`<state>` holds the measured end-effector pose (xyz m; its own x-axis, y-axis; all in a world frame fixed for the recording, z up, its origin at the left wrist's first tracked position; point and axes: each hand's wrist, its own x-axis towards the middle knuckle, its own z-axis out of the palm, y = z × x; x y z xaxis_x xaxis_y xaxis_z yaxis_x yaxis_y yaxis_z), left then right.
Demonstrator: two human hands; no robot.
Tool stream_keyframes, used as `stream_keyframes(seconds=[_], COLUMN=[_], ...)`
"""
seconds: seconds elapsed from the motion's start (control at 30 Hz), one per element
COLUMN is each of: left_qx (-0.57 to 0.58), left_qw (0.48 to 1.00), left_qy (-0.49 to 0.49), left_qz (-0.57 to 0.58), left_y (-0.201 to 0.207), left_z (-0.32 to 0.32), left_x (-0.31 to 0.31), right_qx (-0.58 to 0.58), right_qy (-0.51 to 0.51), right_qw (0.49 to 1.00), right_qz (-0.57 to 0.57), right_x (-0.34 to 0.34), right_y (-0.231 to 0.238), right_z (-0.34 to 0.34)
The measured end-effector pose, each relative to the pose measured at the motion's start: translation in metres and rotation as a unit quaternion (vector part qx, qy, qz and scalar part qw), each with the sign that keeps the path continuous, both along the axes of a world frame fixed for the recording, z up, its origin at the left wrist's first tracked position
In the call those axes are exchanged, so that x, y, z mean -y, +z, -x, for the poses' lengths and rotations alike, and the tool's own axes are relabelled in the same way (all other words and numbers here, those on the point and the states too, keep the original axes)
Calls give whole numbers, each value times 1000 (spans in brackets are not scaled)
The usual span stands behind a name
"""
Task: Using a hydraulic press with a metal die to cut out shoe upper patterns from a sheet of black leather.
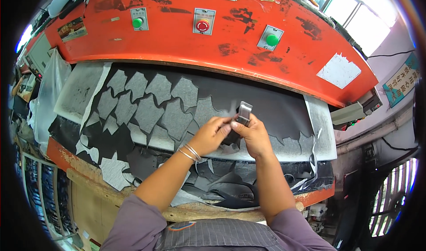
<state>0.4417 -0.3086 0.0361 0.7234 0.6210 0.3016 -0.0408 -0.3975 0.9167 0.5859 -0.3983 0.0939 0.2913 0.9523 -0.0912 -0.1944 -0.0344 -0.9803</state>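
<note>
My left hand (212,133) and right hand (254,135) both pinch a small grey metal cutting die (242,113) just above the dark sheet (270,106), mid-desk. I'd keep the grip firm and level, clear of the cut-out holes (151,104) toward the left edge.

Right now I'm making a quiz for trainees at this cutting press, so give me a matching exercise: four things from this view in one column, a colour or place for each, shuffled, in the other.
Things:
1. middle push button
2. metal cutting die
3. bangles
4. torn paper patch

Colour or place:
A. on the left wrist
B. red
C. stuck on the press's orange beam, at the right
D. held between both hands, left hand and right hand

Pairs: 1-B, 2-D, 3-A, 4-C
</note>
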Motion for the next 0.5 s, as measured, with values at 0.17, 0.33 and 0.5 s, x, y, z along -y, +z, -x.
stream_keyframes(seconds=[0.17, 0.33, 0.5], left_qx=[-70, -123, -285], left_qw=[957, 966, 956], left_qy=[111, 188, -56], left_qz=[-260, -129, -44], left_y=[-10, -31, 20], left_z=[30, 31, 75], left_x=[26, 13, 27], right_qx=[27, 493, 639], right_qy=[95, 255, 279], right_qw=[995, 825, 677], right_qz=[12, -103, -234], right_x=[18, -9, -63], right_y=[29, 79, 33], right_z=[6, -11, -77])
